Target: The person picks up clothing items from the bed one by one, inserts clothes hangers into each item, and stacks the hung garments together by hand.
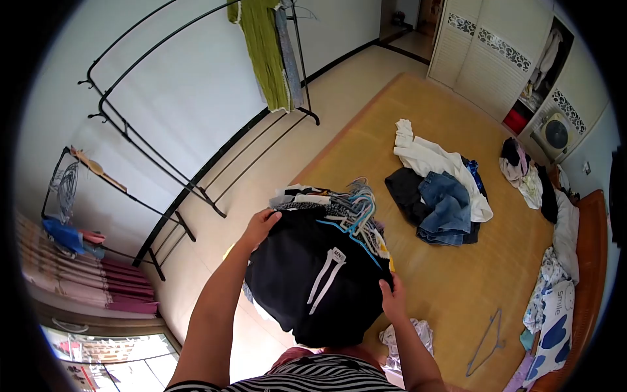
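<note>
A thick stack of clothes on hangers (307, 261) is in front of my body, with a black garment uppermost. Two white strips and a white label show on that black garment. My left hand (262, 227) grips the stack's far left edge, thumb on top. At the right edge, my right hand (393, 297) is closed on the same stack, its fingers partly hidden underneath. Several hanger hooks (361, 199) bunch together at the far end, and a blue hanger (353, 232) lies at the black garment's neckline.
On the bed mat (366, 137) lie a white garment (434, 157), denim clothing (444, 206), a grey hanger (486, 343) and a crumpled pale cloth (415, 340). A black clothes rack (150, 147) with a green dress (261, 52) stands left. Pillows (555, 320) line the headboard.
</note>
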Tool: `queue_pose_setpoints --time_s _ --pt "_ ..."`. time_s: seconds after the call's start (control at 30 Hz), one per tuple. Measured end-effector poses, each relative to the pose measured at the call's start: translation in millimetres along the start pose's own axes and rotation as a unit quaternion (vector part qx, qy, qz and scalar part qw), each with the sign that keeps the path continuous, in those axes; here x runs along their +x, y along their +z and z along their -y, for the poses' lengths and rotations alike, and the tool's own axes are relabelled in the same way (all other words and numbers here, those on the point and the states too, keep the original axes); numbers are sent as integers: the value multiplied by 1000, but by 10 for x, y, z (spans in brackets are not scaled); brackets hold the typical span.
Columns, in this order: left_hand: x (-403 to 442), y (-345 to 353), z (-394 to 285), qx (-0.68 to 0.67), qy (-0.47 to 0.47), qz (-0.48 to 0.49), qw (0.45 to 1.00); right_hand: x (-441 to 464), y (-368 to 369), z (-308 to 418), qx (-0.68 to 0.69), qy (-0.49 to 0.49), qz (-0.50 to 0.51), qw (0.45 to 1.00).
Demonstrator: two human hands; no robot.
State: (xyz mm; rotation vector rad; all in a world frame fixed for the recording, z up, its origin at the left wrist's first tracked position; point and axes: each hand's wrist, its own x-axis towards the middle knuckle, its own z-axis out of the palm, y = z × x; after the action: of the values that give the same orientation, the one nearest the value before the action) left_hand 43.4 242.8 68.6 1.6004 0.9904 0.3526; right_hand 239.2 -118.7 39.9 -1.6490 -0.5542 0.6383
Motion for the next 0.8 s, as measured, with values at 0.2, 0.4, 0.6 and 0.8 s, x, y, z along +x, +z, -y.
queue_pose_setpoints --time_s 0.2,0.4,0.6,0.8 --pt "524 323 161 66 -22 -12 998 398 -5 -177 -171 -23 -69 983" --pt "737 465 397 75 -6 -56 996 591 141 -330 -225 -48 -123 965" --pt "831 592 561 151 20 -114 982 712 169 -506 -272 -78 -137 949" --pt "701 566 682 187 85 -191 960 600 144 -250 -277 -54 -137 950"
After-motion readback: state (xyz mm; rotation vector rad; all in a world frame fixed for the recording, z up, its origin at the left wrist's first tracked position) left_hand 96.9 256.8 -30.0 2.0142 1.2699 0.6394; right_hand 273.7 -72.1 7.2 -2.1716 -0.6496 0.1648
